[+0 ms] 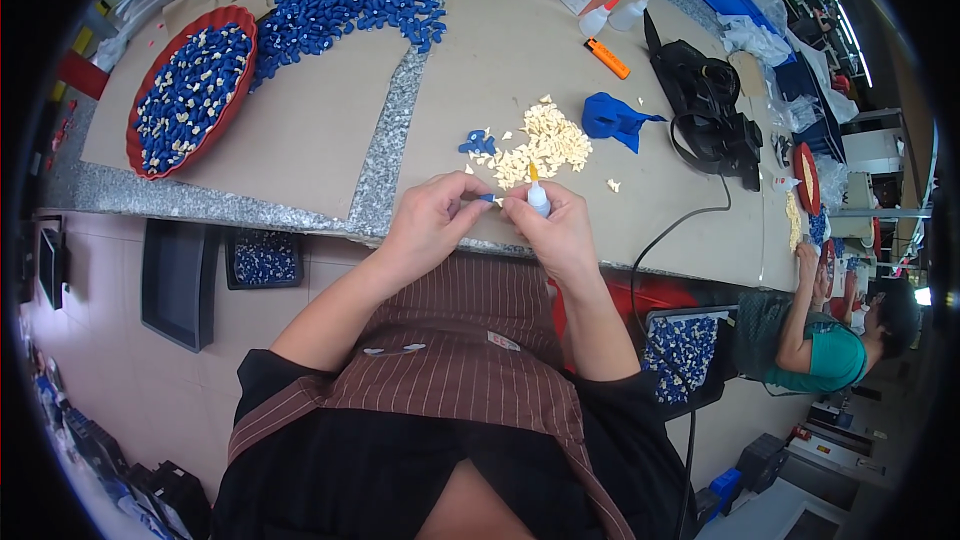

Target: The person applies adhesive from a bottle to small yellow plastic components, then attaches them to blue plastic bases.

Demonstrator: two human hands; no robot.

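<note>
My left hand (425,220) pinches a small blue piece (487,197) between thumb and fingertips, over the table's front edge. Close beside it, my right hand (562,235) grips a small white glue bottle (539,201), its yellowish nozzle pointing up. A tiny cream piece (500,202) shows at the right fingertips, against or very near the blue one. Just beyond both hands lies a loose heap of cream pieces (550,138). A few blue pieces (477,143) sit at the left of that heap.
A red fluted dish (250,40) holds mixed blue and cream pieces, next to a spread of blue pieces (345,5). Blue cloth (612,118), an orange lighter (607,58), squeeze bottles (598,18) and a black cabled device (705,105) lie rightward. A co-worker (830,350) sits far right.
</note>
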